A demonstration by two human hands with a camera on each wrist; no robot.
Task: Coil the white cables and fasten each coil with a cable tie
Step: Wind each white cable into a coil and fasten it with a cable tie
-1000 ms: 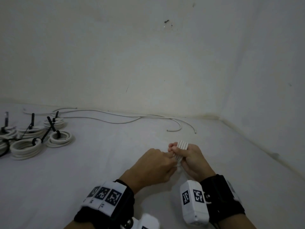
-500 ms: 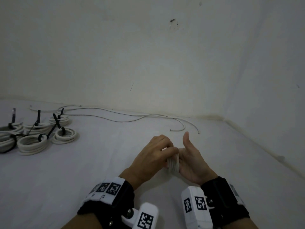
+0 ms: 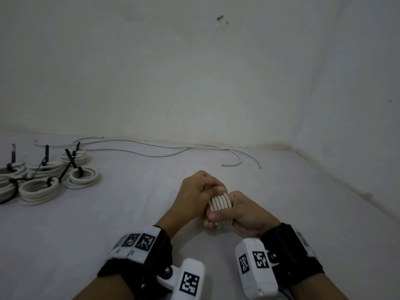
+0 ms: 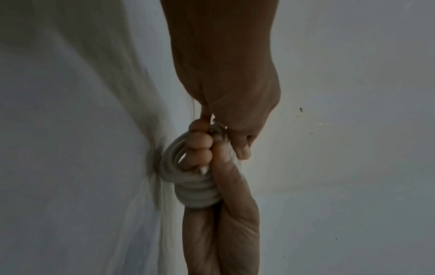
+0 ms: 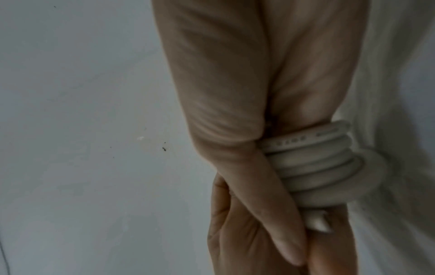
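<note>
A small coil of white cable (image 3: 219, 202) is held between both hands just above the white surface. My right hand (image 3: 244, 213) grips it from the right, and in the left wrist view its fingers (image 4: 200, 148) curl through the coil (image 4: 195, 195). My left hand (image 3: 199, 189) comes in from the left and pinches the coil's top; its thumb (image 4: 244, 152) lies beside the windings. The right wrist view shows several stacked turns of the coil (image 5: 317, 167) against my right hand (image 5: 223, 93), with my left hand (image 5: 235, 232) below. No cable tie is visible on this coil.
Several white coils fastened with black cable ties (image 3: 43, 180) lie on the surface at the far left. Loose white cables (image 3: 151, 148) run along the foot of the back wall. A second wall (image 3: 346, 148) closes in on the right.
My right thumb, raised half a second ago, has folded down onto the coil. Both hands have closed on the coil and turned it so its windings face up.
</note>
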